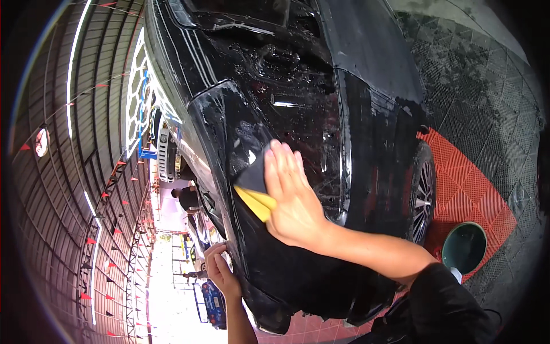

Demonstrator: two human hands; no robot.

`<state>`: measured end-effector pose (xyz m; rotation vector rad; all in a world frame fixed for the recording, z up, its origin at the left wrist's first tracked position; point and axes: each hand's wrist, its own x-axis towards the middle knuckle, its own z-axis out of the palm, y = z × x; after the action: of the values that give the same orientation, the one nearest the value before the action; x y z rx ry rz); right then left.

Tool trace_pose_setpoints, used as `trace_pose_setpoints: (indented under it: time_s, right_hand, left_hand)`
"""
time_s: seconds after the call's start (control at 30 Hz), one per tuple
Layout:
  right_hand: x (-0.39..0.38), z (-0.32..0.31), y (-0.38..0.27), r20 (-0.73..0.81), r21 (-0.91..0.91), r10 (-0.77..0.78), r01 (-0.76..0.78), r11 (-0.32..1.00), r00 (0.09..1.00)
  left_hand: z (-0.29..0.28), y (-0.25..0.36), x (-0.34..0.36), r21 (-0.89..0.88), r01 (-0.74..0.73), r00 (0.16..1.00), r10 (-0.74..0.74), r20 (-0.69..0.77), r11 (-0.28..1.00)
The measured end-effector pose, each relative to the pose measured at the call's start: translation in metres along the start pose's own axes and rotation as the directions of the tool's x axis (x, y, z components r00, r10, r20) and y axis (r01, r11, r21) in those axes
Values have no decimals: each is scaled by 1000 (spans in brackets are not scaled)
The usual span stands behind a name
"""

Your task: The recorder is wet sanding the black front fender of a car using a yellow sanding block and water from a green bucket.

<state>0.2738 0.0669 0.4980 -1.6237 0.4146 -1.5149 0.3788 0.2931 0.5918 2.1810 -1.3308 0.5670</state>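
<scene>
My right hand point(295, 200) lies on a wet black car panel point(303, 275), its fingers stretched together over a folded sheet of sandpaper point(255, 179). The sheet is dark on one face and yellow on the other, and it sticks out beside the fingers. Its part under the palm is hidden, as is my thumb. My left hand point(222, 272) rests at the panel's edge with loosely bent fingers, and nothing shows in it. Water drops and whitish smears mark the car body around the tail opening point(298, 123).
A dark green bucket point(464, 247) stands on red grid matting point(470, 189) beside the car's wheel point(423, 198). Grey grid flooring point(475, 97) lies beyond. At the left are a ribbed roof with red pennants, a blue vehicle point(211, 303), and a person point(186, 198) farther off.
</scene>
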Motion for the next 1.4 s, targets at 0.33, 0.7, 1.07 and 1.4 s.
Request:
trace_pose_setpoints:
  time_s: [0.33,0.7,1.07,1.4]
  right_hand:
    - [61,15,5,-61,-97,-82,76,992,995]
    - [118,27,11,-142,-206,-81,51,977,987]
    - [106,21,3,-97,-207,-104,82,975,990]
    - [113,22,11,-121,-184,-107,83,979,987]
  left_hand:
    - [1,6,-1,41,7,1000,-7,6,999]
    - [4,9,3,24,-21,1000,21,14,999]
    - [-6,8,1,28,-23,1000,23,4,999]
    - [3,1,2,-4,-7,1000,7,10,1000]
